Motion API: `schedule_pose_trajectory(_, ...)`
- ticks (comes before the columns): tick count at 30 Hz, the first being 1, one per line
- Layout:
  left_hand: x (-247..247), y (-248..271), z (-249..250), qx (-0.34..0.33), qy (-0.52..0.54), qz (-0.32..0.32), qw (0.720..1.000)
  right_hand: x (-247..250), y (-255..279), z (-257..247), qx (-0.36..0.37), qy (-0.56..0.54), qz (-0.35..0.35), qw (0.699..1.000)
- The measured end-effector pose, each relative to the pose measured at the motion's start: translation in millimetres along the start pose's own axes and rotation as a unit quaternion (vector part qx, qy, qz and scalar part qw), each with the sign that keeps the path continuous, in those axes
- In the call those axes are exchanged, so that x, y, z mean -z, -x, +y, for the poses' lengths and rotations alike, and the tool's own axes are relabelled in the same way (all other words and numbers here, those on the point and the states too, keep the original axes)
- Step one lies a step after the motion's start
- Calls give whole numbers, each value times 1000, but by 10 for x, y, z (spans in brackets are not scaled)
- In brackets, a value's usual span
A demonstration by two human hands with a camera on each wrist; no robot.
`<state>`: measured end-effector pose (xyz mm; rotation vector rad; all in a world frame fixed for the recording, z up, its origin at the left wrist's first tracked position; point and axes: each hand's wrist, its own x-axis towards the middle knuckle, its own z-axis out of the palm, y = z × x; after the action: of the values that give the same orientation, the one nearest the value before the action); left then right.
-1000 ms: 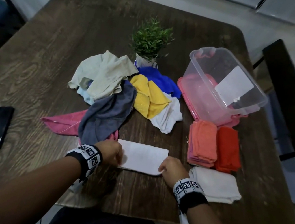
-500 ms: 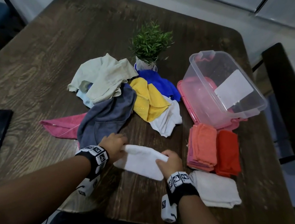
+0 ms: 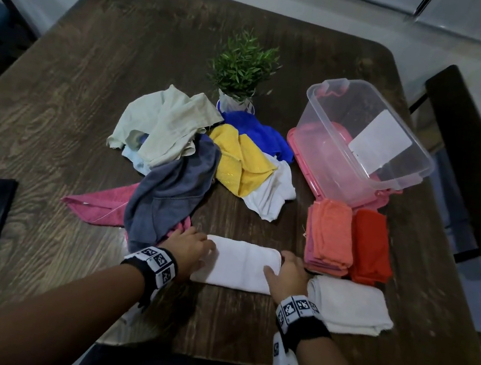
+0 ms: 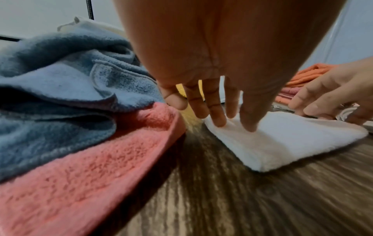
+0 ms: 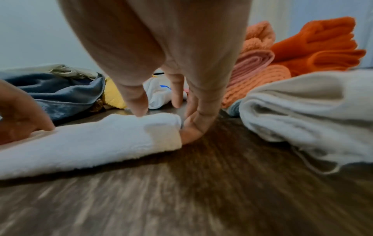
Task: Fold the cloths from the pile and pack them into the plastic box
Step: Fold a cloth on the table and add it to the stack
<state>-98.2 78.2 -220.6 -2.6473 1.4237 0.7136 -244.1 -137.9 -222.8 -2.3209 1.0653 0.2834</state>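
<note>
We were partway through folding, judging by the layout: a white cloth (image 3: 241, 264) lay flat on the desk (image 3: 60, 95) as a narrow folded strip, with one hand at each short end. On the left, the loose pile (image 3: 200, 152) of grey, pink, beige, yellow and blue cloths waited just behind and beside our left hand (image 3: 190, 248), whose straight, spread fingers (image 4: 219, 118) pressed down on the strip's left end without gripping it. At the strip's right end our right hand (image 3: 289, 274) stood with its fingers extended too, the thumb resting on top of the cloth and the other fingers against its end edge on the desk; it held nothing closed. Further right sat three finished folds, well clear of the pile: a salmon stack (image 3: 329, 236), a red one (image 3: 370, 250) and a cream one (image 3: 347, 305). The plastic box (image 3: 365, 144) stood beyond them, apparently with no cloth inside. The next move, we judged, called for pinching one end and bringing it across to halve the strip, keeping the edges square.
</note>
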Motion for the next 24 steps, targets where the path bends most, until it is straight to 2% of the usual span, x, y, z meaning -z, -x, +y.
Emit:
schedule_pose_trajectory(3, -59, -58, -21, -9, -4, 0, 1000, -63, -13, -113, -53, -2, -19, 998)
schedule_pose_trajectory(7, -65, -75, 11, -32, 42, 17, 998, -53, -35, -139, -110, -58, -26, 992)
schedule_pose_trajectory(11, -66, -75, 62, -69, 125, -7, 990, 44, -42, -97, -134, -79, -97, 983)
schedule_pose_trajectory(14, -71, -75, 65, -93, 152, -15, 984, 192, -8, -126, -123, -101, -113, 981)
schedule_pose_trajectory(17, -79, -101, 22, -54, 184, 11, 981, 340, 66, -285, -77, -164, -120, 976)
schedule_pose_trajectory(18, -67, -100, 13, -31, 244, 14, 969, 355, 102, -374, -55, -185, -119, 974)
schedule_pose_trajectory(20, -20, -81, 5, 16, 384, 20, 923, 306, 179, -583, -7, -218, -136, 966)
schedule_pose_trajectory(22, -21, -80, -4, 79, 493, -1, 866, 202, 262, -797, 10, -271, -217, 938)
schedule_pose_trajectory(24, 23, -85, -20, 115, 453, -12, 884, 101, 285, -892, -1, -294, -258, 920)
